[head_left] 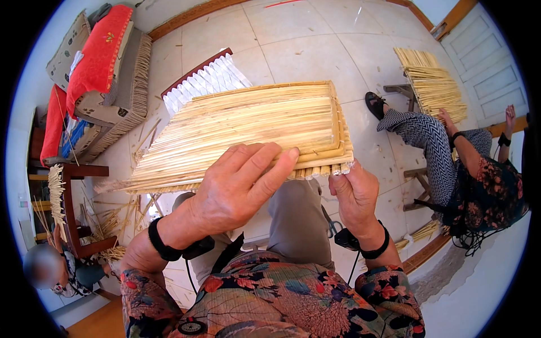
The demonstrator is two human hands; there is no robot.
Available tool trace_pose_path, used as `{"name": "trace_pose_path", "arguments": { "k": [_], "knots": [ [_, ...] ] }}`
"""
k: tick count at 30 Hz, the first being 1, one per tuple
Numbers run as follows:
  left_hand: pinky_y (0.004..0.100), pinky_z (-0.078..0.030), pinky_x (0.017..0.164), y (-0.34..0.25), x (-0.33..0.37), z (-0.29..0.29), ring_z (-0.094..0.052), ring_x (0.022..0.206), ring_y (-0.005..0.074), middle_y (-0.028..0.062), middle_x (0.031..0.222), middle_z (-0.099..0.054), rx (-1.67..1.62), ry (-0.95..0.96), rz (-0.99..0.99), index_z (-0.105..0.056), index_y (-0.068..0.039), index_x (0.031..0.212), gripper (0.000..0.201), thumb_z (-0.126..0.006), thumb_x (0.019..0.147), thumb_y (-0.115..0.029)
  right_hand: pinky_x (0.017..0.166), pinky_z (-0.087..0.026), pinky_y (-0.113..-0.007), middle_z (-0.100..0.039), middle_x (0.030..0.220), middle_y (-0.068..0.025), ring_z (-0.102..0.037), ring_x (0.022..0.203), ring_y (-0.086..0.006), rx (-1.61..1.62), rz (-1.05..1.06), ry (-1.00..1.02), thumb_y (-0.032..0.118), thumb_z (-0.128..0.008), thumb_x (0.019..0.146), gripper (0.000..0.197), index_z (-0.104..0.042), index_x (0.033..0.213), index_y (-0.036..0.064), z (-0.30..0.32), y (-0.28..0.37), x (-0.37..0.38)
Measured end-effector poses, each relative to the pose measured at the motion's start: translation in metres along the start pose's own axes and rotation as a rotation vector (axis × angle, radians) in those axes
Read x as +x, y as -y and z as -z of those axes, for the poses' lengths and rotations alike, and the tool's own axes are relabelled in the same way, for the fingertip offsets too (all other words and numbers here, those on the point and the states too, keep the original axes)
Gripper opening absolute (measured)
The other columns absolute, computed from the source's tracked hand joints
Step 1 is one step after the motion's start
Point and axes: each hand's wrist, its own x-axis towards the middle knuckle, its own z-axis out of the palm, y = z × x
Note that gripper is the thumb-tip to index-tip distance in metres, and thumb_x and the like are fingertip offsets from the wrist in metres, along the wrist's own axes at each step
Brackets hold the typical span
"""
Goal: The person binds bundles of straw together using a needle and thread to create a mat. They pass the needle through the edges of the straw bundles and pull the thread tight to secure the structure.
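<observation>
Tiled floor (304, 42) spreads beyond the reed-stalk mat (242, 124) at near centre. Left hand (228, 183) presses on top, any grip hidden; right hand (359, 191) pinches its near right corner. Far and right borders look bound; left ends seem untrimmed.

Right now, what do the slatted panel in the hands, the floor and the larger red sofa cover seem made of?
Slatted panel: dried plant stalks, perhaps reed, slightly shiny; round cut ends show at its near edge.
Floor: glossy tiles, likely ceramic, given thin joint lines and reflected light.
Larger red sofa cover: probably cloth, matt-looking, since it drapes softly.
</observation>
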Motion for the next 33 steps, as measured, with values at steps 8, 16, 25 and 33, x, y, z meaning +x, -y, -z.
{"name": "trace_pose_path", "arguments": {
  "k": [8,16,25,33],
  "knots": [
    [0.0391,-0.057,0.076,-0.005,0.0,-0.003,-0.066,0.089,0.0334,0.0197,0.107,-0.065,0.02,0.006,0.02,-0.058,0.005,0.12,0.047,-0.068,0.074,0.003,0.056,-0.047,-0.031,-0.058,0.085,-0.0142,-0.058,0.065,-0.0273,-0.319,0.283,-0.092,-0.001,-0.072,0.08,0.017,-0.063,0.095,-0.0018,0.007,-0.005,0.01],
    [0.0381,-0.057,0.074,-0.001,-0.001,-0.002,-0.066,0.09,0.0327,0.0194,0.106,-0.065,0.037,0.003,0.025,-0.059,0.003,0.121,0.048,-0.067,0.074,0.001,0.053,-0.046,-0.033,-0.056,0.082,-0.0146,-0.058,0.064,-0.0287,-0.415,0.475,-0.043,-0.005,-0.074,0.069,0.024,-0.061,0.089,-0.0015,0.014,-0.013,0.02],
    [0.0388,-0.057,0.076,-0.007,-0.002,-0.01,-0.065,0.091,0.033,0.0195,0.108,-0.064,0.015,0.041,-0.006,-0.06,0.003,0.121,0.046,-0.065,0.075,-0.002,0.05,-0.044,-0.036,-0.052,0.077,-0.013,-0.055,0.062,-0.0293,-0.425,0.493,0.068,-0.008,-0.071,0.065,0.028,-0.063,0.091,-0.0013,0.024,-0.025,0.009],
    [0.039,-0.056,0.078,-0.005,-0.005,-0.009,-0.065,0.092,0.0328,0.0188,0.109,-0.065,0.037,0.027,0.008,-0.059,0.003,0.122,0.048,-0.067,0.075,0.0,0.058,-0.047,-0.03,-0.057,0.082,-0.0118,-0.057,0.067,-0.0249,-0.215,0.212,-0.109,-0.006,-0.071,0.077,0.019,-0.063,0.093,0.0001,0.008,-0.018,-0.003]
  ]
}}
